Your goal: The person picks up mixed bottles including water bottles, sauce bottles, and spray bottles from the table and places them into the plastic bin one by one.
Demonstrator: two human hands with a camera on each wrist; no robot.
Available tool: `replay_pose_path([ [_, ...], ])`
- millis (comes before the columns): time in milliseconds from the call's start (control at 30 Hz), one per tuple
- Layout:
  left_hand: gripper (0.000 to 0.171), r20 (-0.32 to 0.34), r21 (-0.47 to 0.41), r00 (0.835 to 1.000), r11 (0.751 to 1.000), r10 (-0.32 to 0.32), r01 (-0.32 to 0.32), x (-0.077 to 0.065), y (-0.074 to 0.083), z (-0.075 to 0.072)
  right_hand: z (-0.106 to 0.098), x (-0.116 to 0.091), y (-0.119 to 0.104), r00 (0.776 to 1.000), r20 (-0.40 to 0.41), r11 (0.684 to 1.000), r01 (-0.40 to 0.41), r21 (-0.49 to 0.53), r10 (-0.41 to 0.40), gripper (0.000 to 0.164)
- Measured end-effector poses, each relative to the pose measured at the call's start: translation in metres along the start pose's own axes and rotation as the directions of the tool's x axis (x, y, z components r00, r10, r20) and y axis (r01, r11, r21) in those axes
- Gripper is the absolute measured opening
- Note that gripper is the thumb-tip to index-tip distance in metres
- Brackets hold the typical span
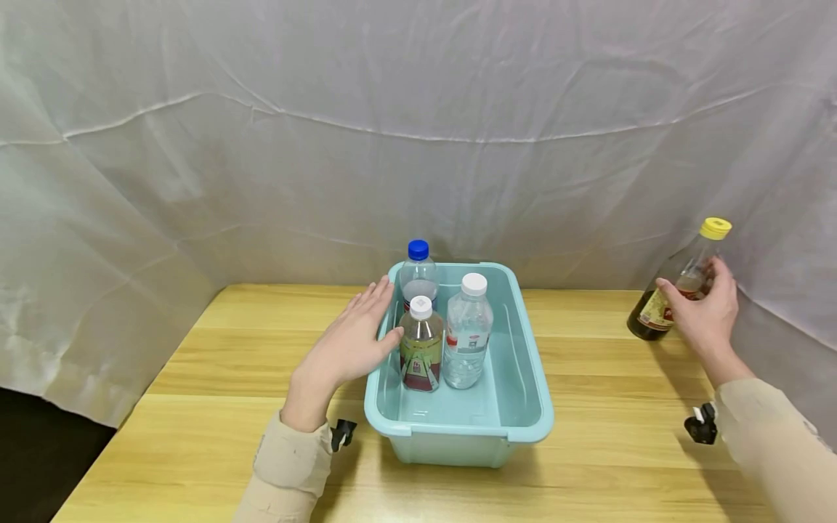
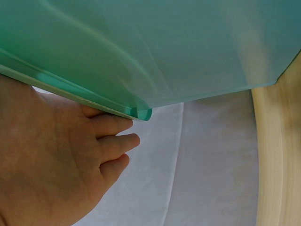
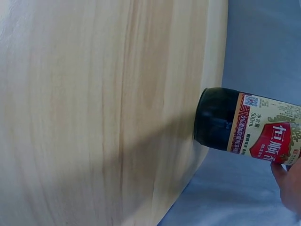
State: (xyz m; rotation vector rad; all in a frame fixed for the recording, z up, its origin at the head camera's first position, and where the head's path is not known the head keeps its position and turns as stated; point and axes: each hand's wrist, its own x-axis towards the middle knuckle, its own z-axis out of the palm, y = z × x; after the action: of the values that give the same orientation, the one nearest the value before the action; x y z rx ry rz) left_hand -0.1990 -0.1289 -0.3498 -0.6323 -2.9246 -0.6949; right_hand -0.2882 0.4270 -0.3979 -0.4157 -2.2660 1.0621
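Observation:
On the right of the head view, my right hand (image 1: 709, 312) grips a glass vinegar bottle (image 1: 654, 309) around its upper body. Dark liquid, a yellow cap and a red-and-cream label mark this bottle, and it leans with its cap to the right. In the right wrist view, the label of the vinegar bottle (image 3: 268, 129) faces the camera, its base close by the table's far edge. My left hand (image 1: 346, 338) lies with straight fingers along the left rim of a light blue plastic bin (image 1: 538, 378); in the left wrist view, the fingers (image 2: 113, 147) extend just outside that rim.
Three plastic bottles stand in the bin: a blue-capped one (image 1: 417, 272) at the back, a white-capped tea bottle (image 1: 421, 356) in front, and a clear water bottle (image 1: 467, 334) beside it. Grey cloth (image 1: 418, 145) hangs behind the wooden table (image 1: 588, 450).

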Motion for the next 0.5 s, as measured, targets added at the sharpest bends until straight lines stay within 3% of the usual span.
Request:
replay_pose_path([
  [500, 0.076, 0.005, 0.004, 1.000, 1.000, -0.003, 0.003, -0.0002, 0.0008, -0.0010, -0.0049, -0.0016, -0.0016, 1.000, 0.019, 1.000, 0.016, -0.013, -0.016, 0.084],
])
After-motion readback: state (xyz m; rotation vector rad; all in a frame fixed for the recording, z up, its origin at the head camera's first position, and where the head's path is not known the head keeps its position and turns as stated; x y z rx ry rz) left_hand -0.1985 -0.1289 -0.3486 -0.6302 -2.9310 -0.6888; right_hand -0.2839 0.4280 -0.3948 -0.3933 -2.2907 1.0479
